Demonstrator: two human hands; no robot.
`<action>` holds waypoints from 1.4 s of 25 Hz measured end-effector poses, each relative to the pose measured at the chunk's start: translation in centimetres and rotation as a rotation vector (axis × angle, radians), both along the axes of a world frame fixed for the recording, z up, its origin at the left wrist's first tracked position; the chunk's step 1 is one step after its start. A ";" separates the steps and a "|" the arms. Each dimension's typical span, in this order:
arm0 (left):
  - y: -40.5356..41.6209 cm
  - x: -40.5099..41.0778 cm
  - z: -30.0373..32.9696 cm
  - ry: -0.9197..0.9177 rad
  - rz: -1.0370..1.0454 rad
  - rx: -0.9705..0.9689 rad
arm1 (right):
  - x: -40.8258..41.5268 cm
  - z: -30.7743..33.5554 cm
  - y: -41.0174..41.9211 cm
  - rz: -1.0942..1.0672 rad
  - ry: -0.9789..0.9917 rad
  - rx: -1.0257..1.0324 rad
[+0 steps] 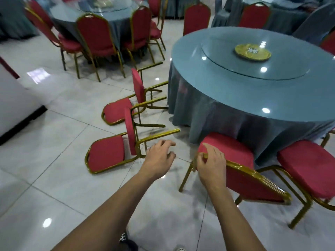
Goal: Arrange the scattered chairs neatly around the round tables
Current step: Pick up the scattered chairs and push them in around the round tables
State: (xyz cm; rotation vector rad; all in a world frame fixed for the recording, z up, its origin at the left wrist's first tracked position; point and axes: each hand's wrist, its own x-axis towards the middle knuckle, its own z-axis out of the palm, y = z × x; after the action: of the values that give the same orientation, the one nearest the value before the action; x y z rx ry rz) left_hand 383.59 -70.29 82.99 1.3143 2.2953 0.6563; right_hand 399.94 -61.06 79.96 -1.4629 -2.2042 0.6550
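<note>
Your right hand [211,163] has its fingers curled over the top edge of the upright chair [233,171], pinching the gold frame of the backrest at its left corner. That chair stands with its red seat tucked against the blue cloth of the near round table [244,98]. Your left hand [159,154] hangs loose in the air with fingers half curled and nothing in them, just beside the gold leg of the nearest tipped chair [116,151].

From the head camera, that tipped chair lies on its back on the tiled floor [54,138], legs pointing toward the table. A second tipped chair [126,104] lies just behind it in the same way, its legs touching the cloth. Another upright chair [308,169] stands just to the right of the one you hold.

On the table's glass turntable [253,69] rests a yellow dish [252,52]; what it holds is too blurred to tell. Farther back, the far round table [101,13] has red chairs set round it.
</note>
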 end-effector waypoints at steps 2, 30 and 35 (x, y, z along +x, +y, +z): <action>-2.3 -4.1 0.9 -0.010 0.046 0.022 | -4.4 0.8 -1.2 0.065 0.000 0.003; -14.1 -62.3 -0.6 -0.002 0.136 -0.073 | -65.7 -6.8 -9.4 0.143 0.092 -0.164; -8.9 -69.1 -0.6 0.012 0.029 -0.091 | -71.4 -6.1 -5.6 0.053 0.119 -0.151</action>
State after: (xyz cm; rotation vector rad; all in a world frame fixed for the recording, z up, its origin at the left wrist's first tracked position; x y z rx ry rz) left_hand 314.46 -79.22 82.41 1.2484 2.3290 0.5483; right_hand 328.54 -66.65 73.85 -1.4018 -2.1480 0.9193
